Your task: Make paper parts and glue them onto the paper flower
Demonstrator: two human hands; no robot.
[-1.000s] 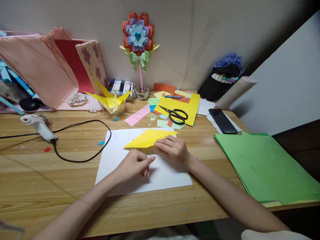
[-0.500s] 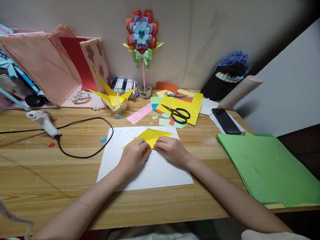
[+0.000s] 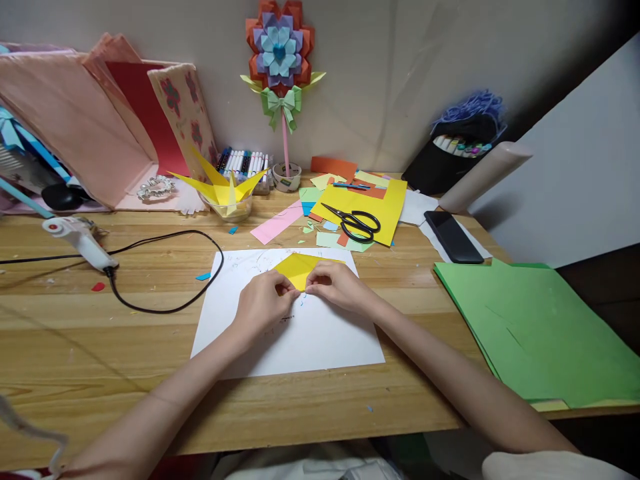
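Note:
A folded piece of yellow paper (image 3: 299, 268) lies over the upper part of a white sheet (image 3: 320, 333). My left hand (image 3: 265, 298) pinches its near edge from the left, thumb and fingers closed together. Close beside it, my right hand (image 3: 336, 283) pinches the same edge from the right. The fingertips of both hands nearly meet at the paper's near corner. Parts of the yellow paper's left and right sides are hidden under my hands. Dark marks and small specks show on the white sheet.
Black-handled scissors (image 3: 357, 222) lie on yellow card (image 3: 395, 207) among paper scraps. A glue gun (image 3: 83, 243) with a looping black cable is at left. A phone (image 3: 453, 237) and green sheets (image 3: 535, 327) lie at right. A paper flower (image 3: 280, 53) stands behind, near a yellow folded shape (image 3: 225, 193).
The yellow paper's left point, visible before, is now covered by my left hand. Both hands keep pinching the near edge. The whole view has shifted slightly.

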